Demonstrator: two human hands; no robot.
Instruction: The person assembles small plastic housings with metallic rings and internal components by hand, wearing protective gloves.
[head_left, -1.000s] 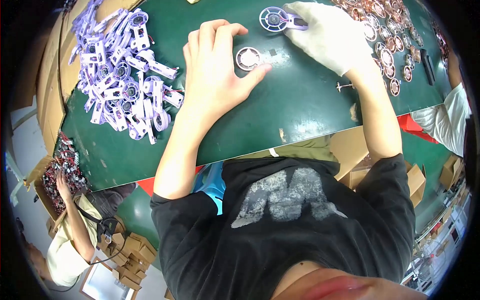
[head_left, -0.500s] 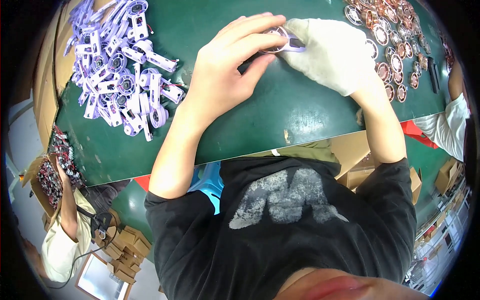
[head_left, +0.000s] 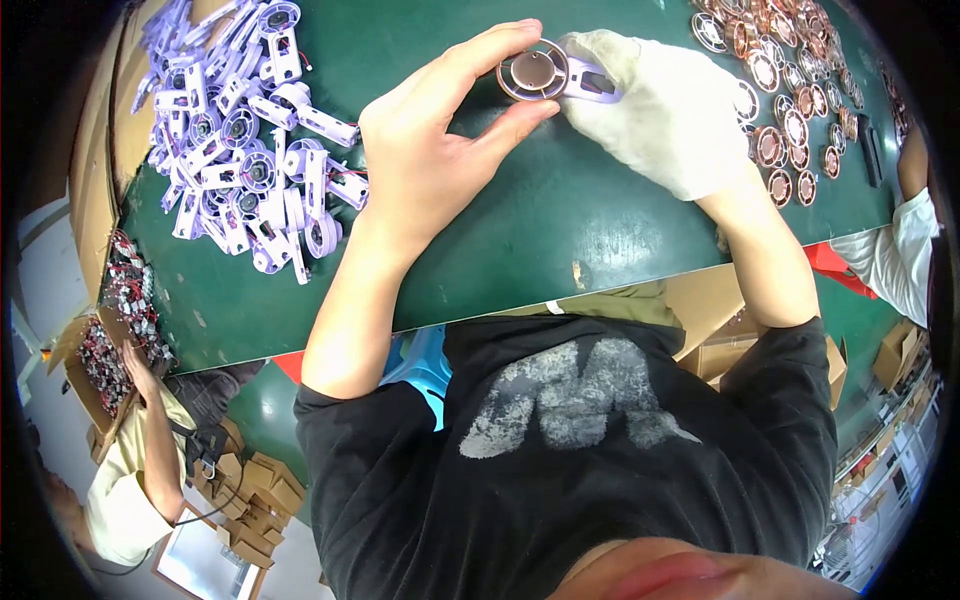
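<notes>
Between both hands is a small light-purple handheld fan housing (head_left: 598, 84), over the green table. At its round head sits a copper-coloured ring cover (head_left: 533, 70) with a brown centre disc; whether it is fully seated cannot be made out. My bare left hand (head_left: 425, 140) pinches the rim of the round head, with the thumb below and fingers above. A white glove covers my right hand (head_left: 660, 115), which grips the housing at its handle end. The gloved fingers on the far side are hidden.
Many purple fan housings (head_left: 245, 165) with thin wires lie heaped at the left. Copper ring covers (head_left: 790, 125) are spread at the right, beside a black bar (head_left: 867, 152). A co-worker's hand (head_left: 140, 370) reaches into a box of small parts (head_left: 100, 365) at lower left.
My left hand has shifted slightly left and its fingers have opened out around the round head, which now faces up more plainly. The co-worker's arm at left has moved.
</notes>
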